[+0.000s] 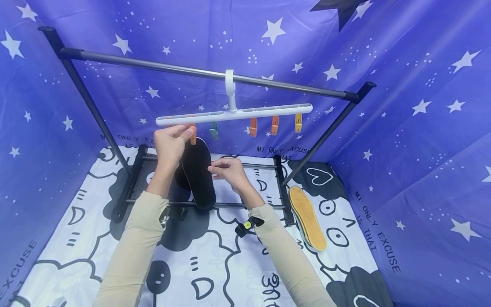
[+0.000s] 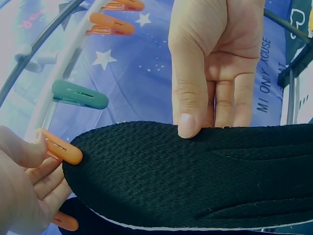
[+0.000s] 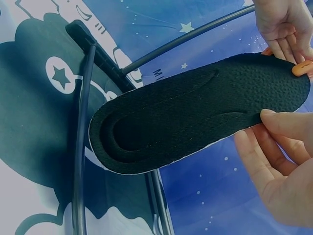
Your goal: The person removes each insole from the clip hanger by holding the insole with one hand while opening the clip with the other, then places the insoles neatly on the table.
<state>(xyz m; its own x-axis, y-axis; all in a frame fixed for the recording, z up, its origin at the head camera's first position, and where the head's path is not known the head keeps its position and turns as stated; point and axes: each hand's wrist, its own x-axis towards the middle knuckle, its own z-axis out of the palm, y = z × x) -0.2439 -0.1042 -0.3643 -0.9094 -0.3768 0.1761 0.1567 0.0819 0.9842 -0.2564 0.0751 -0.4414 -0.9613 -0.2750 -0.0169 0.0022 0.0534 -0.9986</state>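
Observation:
A black insole [image 1: 198,175] hangs toe up below the left part of a white clip hanger [image 1: 268,112]. My left hand [image 1: 168,145] pinches an orange clip [image 2: 64,151], whose tip lies over the insole's toe end. With thumb on top and fingers beneath, my right hand [image 1: 229,172] pinches the insole's right edge near its middle. Behind it, a second black insole [image 1: 182,177] is mostly hidden, with another orange clip [image 2: 66,221] by its end. A green clip [image 1: 214,130] hangs just right of my left hand.
The hanger's hook [image 1: 229,82] sits over the bar [image 1: 153,64] of a dark metal rack. Two orange clips and a yellow clip [image 1: 298,123] hang on its right side. A tan insole [image 1: 308,217] lies on the patterned cloth right of the rack. Starry blue curtains [image 1: 422,140] surround it.

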